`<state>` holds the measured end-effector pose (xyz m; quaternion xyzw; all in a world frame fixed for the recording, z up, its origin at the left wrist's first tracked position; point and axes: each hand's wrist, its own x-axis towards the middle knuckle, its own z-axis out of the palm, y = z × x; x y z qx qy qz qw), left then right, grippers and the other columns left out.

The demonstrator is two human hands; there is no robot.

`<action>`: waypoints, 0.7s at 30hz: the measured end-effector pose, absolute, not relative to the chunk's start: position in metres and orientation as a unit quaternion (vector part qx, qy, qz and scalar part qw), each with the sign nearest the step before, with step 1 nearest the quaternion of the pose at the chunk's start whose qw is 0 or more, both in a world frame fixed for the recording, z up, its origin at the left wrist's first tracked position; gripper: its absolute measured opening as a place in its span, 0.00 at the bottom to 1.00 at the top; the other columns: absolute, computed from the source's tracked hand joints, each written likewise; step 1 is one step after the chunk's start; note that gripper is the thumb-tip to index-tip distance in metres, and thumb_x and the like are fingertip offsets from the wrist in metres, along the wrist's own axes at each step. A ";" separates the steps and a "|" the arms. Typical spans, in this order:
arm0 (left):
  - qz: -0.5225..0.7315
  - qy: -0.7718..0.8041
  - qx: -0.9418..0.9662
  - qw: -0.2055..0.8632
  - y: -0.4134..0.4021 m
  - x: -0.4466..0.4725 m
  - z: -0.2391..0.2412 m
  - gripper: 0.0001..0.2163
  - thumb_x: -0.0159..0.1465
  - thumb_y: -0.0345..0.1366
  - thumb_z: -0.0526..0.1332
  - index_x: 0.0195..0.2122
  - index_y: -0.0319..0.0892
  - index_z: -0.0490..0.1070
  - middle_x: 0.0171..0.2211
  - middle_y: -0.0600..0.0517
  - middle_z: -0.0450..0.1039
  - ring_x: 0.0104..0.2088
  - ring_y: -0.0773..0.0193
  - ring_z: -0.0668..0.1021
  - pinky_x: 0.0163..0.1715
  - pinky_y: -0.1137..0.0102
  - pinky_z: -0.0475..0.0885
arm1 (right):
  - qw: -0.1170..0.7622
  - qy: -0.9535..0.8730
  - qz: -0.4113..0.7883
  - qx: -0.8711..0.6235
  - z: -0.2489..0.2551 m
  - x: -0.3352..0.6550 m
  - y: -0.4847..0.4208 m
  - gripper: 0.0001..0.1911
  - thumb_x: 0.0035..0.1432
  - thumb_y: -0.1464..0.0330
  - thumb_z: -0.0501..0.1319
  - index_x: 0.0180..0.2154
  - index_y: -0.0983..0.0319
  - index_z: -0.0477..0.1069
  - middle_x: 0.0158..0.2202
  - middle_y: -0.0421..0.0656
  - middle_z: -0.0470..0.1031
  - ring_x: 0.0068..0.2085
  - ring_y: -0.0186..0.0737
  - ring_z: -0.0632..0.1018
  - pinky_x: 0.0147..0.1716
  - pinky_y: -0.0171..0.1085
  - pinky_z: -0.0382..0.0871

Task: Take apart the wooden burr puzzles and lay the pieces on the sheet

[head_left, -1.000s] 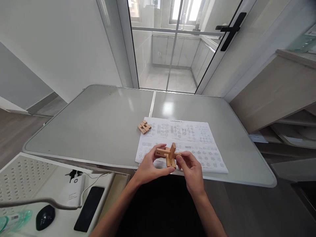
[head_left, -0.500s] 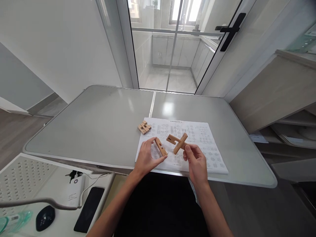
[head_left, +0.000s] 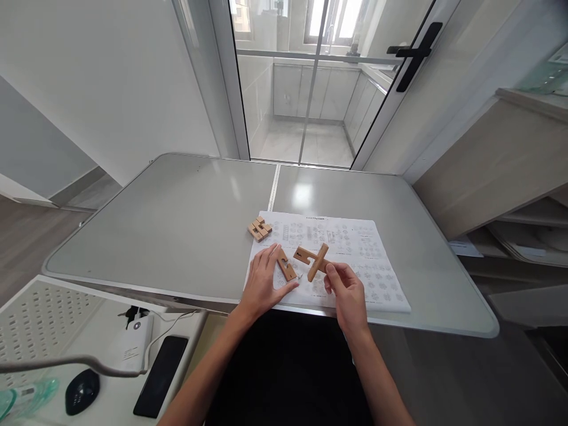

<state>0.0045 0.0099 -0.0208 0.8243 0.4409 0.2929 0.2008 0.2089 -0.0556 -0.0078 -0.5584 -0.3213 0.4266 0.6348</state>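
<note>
The right hand (head_left: 347, 291) pinched a pale wooden cross (head_left: 313, 260) of two notched bars, locked at an angle, low over the printed sheet (head_left: 355, 242). At its nine o'clock, the left hand (head_left: 265, 283) pinched a single notched bar (head_left: 286, 265). A small block cluster (head_left: 260, 228) sat on the counter (head_left: 177, 225) at eleven o'clock.

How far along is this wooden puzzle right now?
Done: two notched bars sit crossed as one cross-shaped piece, pinched by the right hand.

In hand: the left hand holds a single notched bar low over the instruction sheet, apart from the cross.

Left: that bar is not yet joined, and a small cluster of wooden blocks lies untouched at the sheet's far left corner.
</note>
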 end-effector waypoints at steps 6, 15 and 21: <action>0.366 0.433 0.765 0.305 0.006 0.000 -0.014 0.17 0.73 0.45 0.60 0.59 0.44 0.70 0.51 0.44 0.76 0.48 0.55 0.78 0.50 0.60 0.73 | 0.585 -0.381 0.425 -0.576 -0.003 0.197 -0.059 0.17 0.63 0.53 0.68 0.38 0.59 0.75 0.28 0.38 0.71 0.29 0.35 0.70 0.30 0.35 0.68; 0.317 0.413 0.665 0.535 0.012 -0.018 -0.007 0.18 0.72 0.50 0.59 0.43 0.39 0.76 0.25 0.54 0.72 0.27 0.66 0.70 0.30 0.71 0.63 | 0.564 -0.461 0.452 -0.515 -0.005 0.183 -0.056 0.13 0.65 0.55 0.67 0.40 0.58 0.76 0.40 0.43 0.76 0.41 0.42 0.77 0.38 0.38 0.73; 0.337 0.375 0.630 0.591 0.014 -0.022 -0.010 0.19 0.73 0.51 0.57 0.42 0.39 0.75 0.28 0.53 0.74 0.27 0.67 0.66 0.30 0.71 0.63 | 0.556 -0.484 0.510 -0.444 -0.004 0.183 -0.055 0.16 0.71 0.55 0.61 0.55 0.54 0.73 0.54 0.45 0.76 0.55 0.46 0.77 0.56 0.44 0.72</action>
